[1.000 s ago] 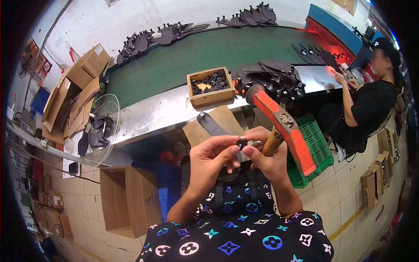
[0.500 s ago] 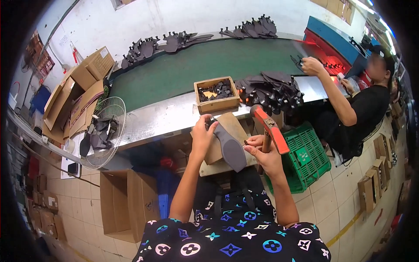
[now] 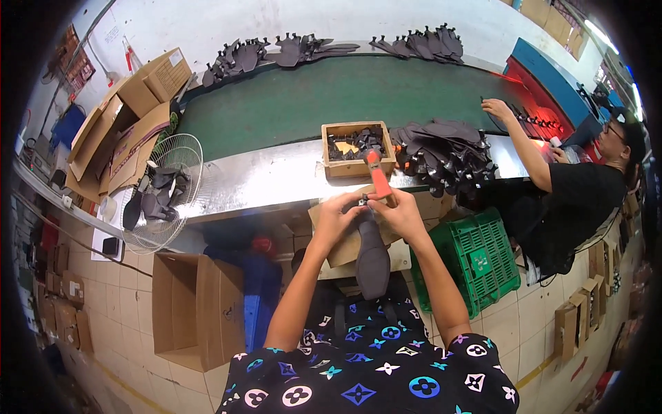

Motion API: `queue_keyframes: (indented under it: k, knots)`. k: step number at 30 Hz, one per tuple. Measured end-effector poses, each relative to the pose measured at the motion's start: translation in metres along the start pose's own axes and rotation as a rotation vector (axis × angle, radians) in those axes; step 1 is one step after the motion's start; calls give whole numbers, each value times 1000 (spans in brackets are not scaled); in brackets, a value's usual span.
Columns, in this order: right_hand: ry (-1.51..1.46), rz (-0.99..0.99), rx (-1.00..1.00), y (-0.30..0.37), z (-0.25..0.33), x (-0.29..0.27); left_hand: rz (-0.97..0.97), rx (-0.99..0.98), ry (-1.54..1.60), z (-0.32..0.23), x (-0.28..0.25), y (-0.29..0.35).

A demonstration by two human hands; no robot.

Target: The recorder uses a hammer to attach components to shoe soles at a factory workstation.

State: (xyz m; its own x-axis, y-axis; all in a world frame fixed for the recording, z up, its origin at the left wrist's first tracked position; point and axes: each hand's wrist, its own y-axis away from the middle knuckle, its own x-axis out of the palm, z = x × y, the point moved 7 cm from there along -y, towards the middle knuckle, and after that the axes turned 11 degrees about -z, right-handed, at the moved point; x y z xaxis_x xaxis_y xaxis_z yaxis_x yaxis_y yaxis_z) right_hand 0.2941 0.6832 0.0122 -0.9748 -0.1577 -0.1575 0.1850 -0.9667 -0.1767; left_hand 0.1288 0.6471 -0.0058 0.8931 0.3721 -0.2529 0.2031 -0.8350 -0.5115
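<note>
A dark grey shoe sole [image 3: 373, 259] lies lengthwise in front of me, its wide toe end toward my body. Around its narrow far end, my left hand [image 3: 336, 219] is closed with thumb and fingers. My right hand [image 3: 400, 215] meets it there, pinching at a small dark piece on the heel end, mostly covered by fingertips. Tucked in that same right hand is a hammer [image 3: 380, 181] with a red head, pointing away from me. Beneath the sole is a tan block [image 3: 343, 254] on a small stand.
A wooden box [image 3: 358, 170] of small black parts stands on the metal bench edge, beside piled soles [image 3: 448, 152]. Beyond runs a green conveyor belt [image 3: 289, 103]. A green crate [image 3: 476, 259], a cardboard box [image 3: 200, 310] and a fan guard [image 3: 162, 193] flank me. A co-worker [image 3: 579, 186] sits at right.
My right hand moved from beside the sole to its heel end, bringing the small dark piece and the hammer along. The sole turned straighter toward me. The co-worker's raised hand shifted slightly.
</note>
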Motion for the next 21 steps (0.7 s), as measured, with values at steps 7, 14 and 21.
queue_keyframes:
  k: [7, 14, 21]
  knots:
    - [85, 66, -66, -7, 1, 3, 27, -30, 32, -3, 3, -2]
    - [288, 91, -346, 0, 31, 1, 60, -42, 35, -5, 1, -2]
    - [261, -7, -384, 20, 47, -4, 68, -205, 16, 2, 2, 0]
